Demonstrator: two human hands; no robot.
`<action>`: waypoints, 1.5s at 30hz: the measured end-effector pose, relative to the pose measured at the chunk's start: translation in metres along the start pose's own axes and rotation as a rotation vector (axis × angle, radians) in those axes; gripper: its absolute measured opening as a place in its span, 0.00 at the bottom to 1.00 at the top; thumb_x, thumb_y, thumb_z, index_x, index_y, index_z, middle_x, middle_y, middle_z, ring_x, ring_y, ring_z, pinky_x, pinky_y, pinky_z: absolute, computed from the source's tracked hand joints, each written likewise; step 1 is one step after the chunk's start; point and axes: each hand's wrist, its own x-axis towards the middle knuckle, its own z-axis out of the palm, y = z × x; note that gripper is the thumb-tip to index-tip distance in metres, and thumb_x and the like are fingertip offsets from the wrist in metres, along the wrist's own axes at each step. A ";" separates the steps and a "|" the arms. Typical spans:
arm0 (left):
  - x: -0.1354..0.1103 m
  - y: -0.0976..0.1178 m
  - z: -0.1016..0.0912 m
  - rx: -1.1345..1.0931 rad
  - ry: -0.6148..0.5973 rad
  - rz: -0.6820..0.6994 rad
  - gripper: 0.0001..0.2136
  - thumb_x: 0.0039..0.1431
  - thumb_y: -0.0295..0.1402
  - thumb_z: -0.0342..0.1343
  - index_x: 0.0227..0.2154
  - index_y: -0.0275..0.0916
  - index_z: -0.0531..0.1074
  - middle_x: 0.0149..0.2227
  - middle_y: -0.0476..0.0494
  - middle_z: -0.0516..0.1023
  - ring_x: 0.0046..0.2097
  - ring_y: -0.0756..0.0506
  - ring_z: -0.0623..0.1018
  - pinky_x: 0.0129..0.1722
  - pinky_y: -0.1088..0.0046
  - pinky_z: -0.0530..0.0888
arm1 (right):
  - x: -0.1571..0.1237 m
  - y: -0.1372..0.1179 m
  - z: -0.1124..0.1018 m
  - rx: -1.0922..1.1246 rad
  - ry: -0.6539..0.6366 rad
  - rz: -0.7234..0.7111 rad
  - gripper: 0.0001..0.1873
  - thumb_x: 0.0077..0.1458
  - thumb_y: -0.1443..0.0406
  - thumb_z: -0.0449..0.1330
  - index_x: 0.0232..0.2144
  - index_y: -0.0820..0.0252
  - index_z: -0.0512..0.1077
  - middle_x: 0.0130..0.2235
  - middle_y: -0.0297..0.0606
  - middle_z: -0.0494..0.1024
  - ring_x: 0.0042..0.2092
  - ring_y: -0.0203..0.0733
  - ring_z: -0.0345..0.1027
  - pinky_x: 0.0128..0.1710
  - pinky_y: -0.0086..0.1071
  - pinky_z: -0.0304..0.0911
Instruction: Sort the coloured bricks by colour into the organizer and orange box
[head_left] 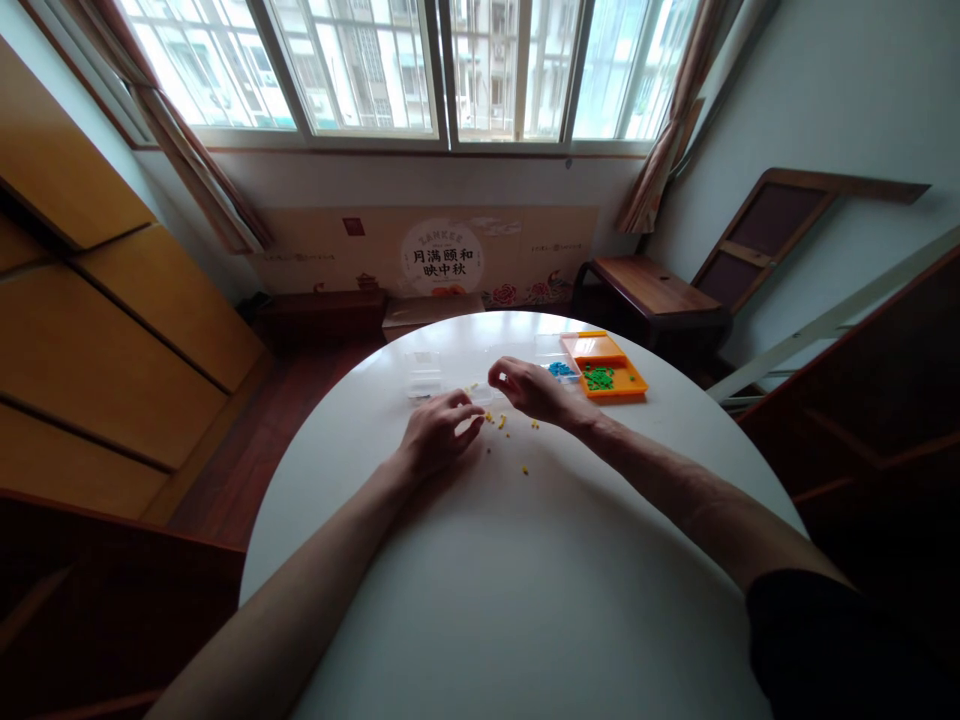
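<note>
My left hand (442, 432) rests low over the white table, its thumb and forefinger drawn together beside loose small yellow pieces (502, 423). Whatever lies between those fingertips is too small to make out. Just beyond and to the right, my right hand (531, 390) is held above the table with its fingers curled into a pinch. Its fingertips are over a clear plastic box (480, 397), which the hands partly cover. Any piece in the right fingers cannot be made out. A single yellow piece (525, 470) lies nearer to me.
An orange box (634, 388) with an open lid holds small green pieces (598, 378). Blue pieces (559, 370) sit in a clear box beside it. Another clear container (424, 372) stands at the left. The round white table (480, 600) has a curved far edge.
</note>
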 end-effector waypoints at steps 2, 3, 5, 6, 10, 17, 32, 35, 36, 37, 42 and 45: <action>0.000 0.000 0.000 0.008 0.018 -0.017 0.06 0.72 0.34 0.62 0.42 0.46 0.85 0.41 0.45 0.84 0.39 0.44 0.82 0.41 0.67 0.76 | 0.012 -0.002 0.009 -0.004 0.007 0.011 0.07 0.73 0.70 0.59 0.44 0.58 0.77 0.46 0.41 0.83 0.39 0.41 0.72 0.41 0.32 0.62; -0.001 0.001 0.000 0.010 0.020 -0.026 0.06 0.72 0.34 0.62 0.42 0.45 0.85 0.41 0.45 0.84 0.39 0.44 0.82 0.41 0.67 0.76 | 0.015 -0.003 0.012 -0.014 0.006 0.015 0.07 0.73 0.70 0.59 0.45 0.58 0.77 0.46 0.41 0.83 0.40 0.41 0.73 0.42 0.32 0.63; -0.001 0.001 0.000 0.009 0.014 -0.038 0.06 0.72 0.34 0.62 0.43 0.45 0.85 0.42 0.45 0.84 0.39 0.44 0.82 0.41 0.67 0.76 | 0.018 -0.004 0.016 -0.039 0.003 0.032 0.07 0.72 0.71 0.61 0.48 0.57 0.77 0.47 0.40 0.84 0.41 0.42 0.74 0.42 0.33 0.64; -0.001 0.002 0.001 0.010 0.008 -0.041 0.06 0.71 0.34 0.62 0.43 0.45 0.85 0.42 0.45 0.85 0.39 0.44 0.82 0.42 0.67 0.77 | 0.018 -0.005 0.017 -0.050 0.000 0.040 0.08 0.71 0.70 0.62 0.50 0.56 0.77 0.48 0.40 0.84 0.41 0.42 0.75 0.42 0.33 0.64; 0.000 0.004 0.003 0.014 -0.014 -0.033 0.07 0.72 0.35 0.62 0.44 0.45 0.85 0.44 0.44 0.85 0.41 0.43 0.83 0.44 0.65 0.78 | 0.009 -0.001 0.014 -0.050 0.006 0.010 0.11 0.70 0.72 0.62 0.51 0.57 0.77 0.51 0.41 0.82 0.40 0.41 0.73 0.42 0.33 0.66; 0.003 0.002 0.004 0.042 -0.100 0.006 0.13 0.75 0.37 0.58 0.55 0.47 0.83 0.50 0.41 0.83 0.44 0.41 0.82 0.46 0.63 0.78 | -0.016 0.002 -0.009 -0.042 0.045 -0.116 0.06 0.68 0.71 0.63 0.44 0.58 0.79 0.45 0.42 0.81 0.41 0.42 0.72 0.42 0.34 0.67; 0.005 -0.004 0.001 0.045 -0.140 0.017 0.09 0.77 0.35 0.56 0.42 0.44 0.81 0.47 0.43 0.82 0.46 0.40 0.82 0.48 0.63 0.76 | -0.036 0.008 -0.006 -0.081 -0.125 -0.203 0.07 0.69 0.70 0.66 0.43 0.54 0.83 0.46 0.40 0.82 0.44 0.42 0.75 0.45 0.34 0.67; 0.006 -0.003 0.002 0.039 -0.123 0.016 0.07 0.76 0.34 0.57 0.42 0.44 0.80 0.46 0.43 0.83 0.45 0.41 0.82 0.47 0.64 0.75 | -0.036 0.007 -0.007 -0.100 -0.133 -0.195 0.05 0.70 0.69 0.65 0.41 0.56 0.81 0.45 0.40 0.82 0.43 0.42 0.74 0.44 0.34 0.66; 0.006 -0.002 0.001 0.037 -0.104 0.004 0.07 0.75 0.33 0.58 0.41 0.44 0.80 0.46 0.44 0.83 0.44 0.42 0.82 0.47 0.64 0.75 | -0.036 0.006 -0.008 -0.104 -0.129 -0.189 0.05 0.70 0.69 0.65 0.41 0.57 0.81 0.45 0.41 0.81 0.43 0.42 0.74 0.44 0.34 0.65; 0.007 -0.002 0.001 0.037 -0.074 -0.020 0.07 0.75 0.33 0.59 0.41 0.44 0.81 0.45 0.44 0.83 0.43 0.42 0.82 0.47 0.65 0.75 | -0.035 0.005 -0.010 -0.104 -0.118 -0.181 0.05 0.71 0.69 0.64 0.41 0.57 0.81 0.45 0.41 0.81 0.42 0.42 0.74 0.44 0.34 0.65; 0.013 0.001 -0.004 0.029 0.092 -0.199 0.07 0.75 0.37 0.61 0.41 0.43 0.82 0.42 0.46 0.84 0.36 0.45 0.80 0.48 0.64 0.74 | -0.030 -0.003 -0.014 -0.058 -0.046 -0.140 0.06 0.73 0.68 0.63 0.42 0.58 0.80 0.44 0.40 0.82 0.38 0.39 0.71 0.43 0.33 0.65; 0.015 0.000 -0.006 0.022 0.118 -0.239 0.10 0.75 0.39 0.61 0.40 0.42 0.83 0.41 0.46 0.83 0.34 0.46 0.79 0.48 0.64 0.74 | -0.026 -0.004 -0.011 -0.035 -0.029 -0.124 0.05 0.72 0.68 0.64 0.41 0.58 0.80 0.42 0.39 0.82 0.37 0.39 0.70 0.43 0.33 0.65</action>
